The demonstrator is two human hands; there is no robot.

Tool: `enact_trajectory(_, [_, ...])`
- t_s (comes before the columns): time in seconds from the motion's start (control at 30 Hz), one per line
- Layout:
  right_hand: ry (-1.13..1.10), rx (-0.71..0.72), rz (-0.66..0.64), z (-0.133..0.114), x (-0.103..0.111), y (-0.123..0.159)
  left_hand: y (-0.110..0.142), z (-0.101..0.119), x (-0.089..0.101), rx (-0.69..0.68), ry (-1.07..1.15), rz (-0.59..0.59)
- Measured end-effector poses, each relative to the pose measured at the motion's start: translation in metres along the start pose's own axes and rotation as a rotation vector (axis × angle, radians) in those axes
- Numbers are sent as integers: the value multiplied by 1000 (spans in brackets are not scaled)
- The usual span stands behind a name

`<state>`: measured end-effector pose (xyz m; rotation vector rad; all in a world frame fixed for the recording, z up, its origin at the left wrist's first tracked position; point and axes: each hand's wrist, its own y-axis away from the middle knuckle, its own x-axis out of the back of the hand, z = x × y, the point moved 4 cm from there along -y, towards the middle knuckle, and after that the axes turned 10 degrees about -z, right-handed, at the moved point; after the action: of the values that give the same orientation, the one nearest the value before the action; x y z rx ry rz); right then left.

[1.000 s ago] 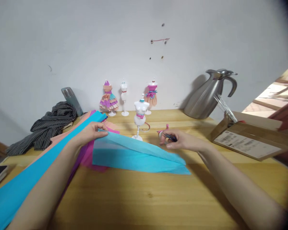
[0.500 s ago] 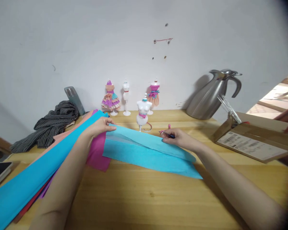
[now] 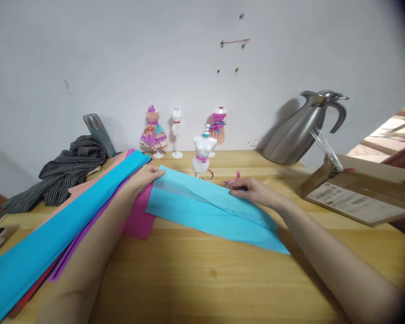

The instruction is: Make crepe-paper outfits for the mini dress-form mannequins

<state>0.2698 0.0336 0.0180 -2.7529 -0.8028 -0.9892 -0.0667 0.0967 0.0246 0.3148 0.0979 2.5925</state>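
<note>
A folded sheet of light blue crepe paper (image 3: 202,216) spans the space between my hands, its upper layer lifted slightly off the lower one. My left hand (image 3: 146,176) pinches the sheet's upper left corner between thumb and fingers. At the sheet's upper right edge, my right hand (image 3: 251,191) is closed around small dark-handled scissors (image 3: 242,188), mostly hidden by the fingers; the thumb touches the paper. Just behind the sheet stands a white mini dress form (image 3: 202,155) with a pink band at its waist. Magenta paper (image 3: 140,220) lies under the sheet's left end.
Rolled blue paper (image 3: 70,229) and other coloured sheets lie to the left. Behind are a ruffled paper dress (image 3: 153,132), two more dress forms, and a striped cloth (image 3: 67,171) with a bottle (image 3: 99,135). A steel jug (image 3: 293,135) and cardboard box (image 3: 361,193) stand right.
The view has shifted a little. Both hands keep their hold, and the folded sheet stays stretched between them. My right hand has turned slightly, hiding more of the scissors.
</note>
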Motion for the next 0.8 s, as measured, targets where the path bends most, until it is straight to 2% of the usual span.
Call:
enact_trajectory(0.1, [20, -9, -51, 0, 3, 1, 0, -2, -1, 3, 31, -29])
enact_trajectory(0.2, [33, -49, -26, 2, 5, 3, -2, -6, -1, -5, 40, -47])
enact_trajectory(0.37, [50, -77, -19, 4, 4, 3, -4, -9, 2, -30, -31, 8])
enact_trajectory(0.6, [61, 10, -20, 10, 1, -1, -1, -6, 0, -35, -36, -2])
enact_trajectory(0.8, [58, 29, -42, 8, -3, -3, 5, -2, -4, -57, 14, -24])
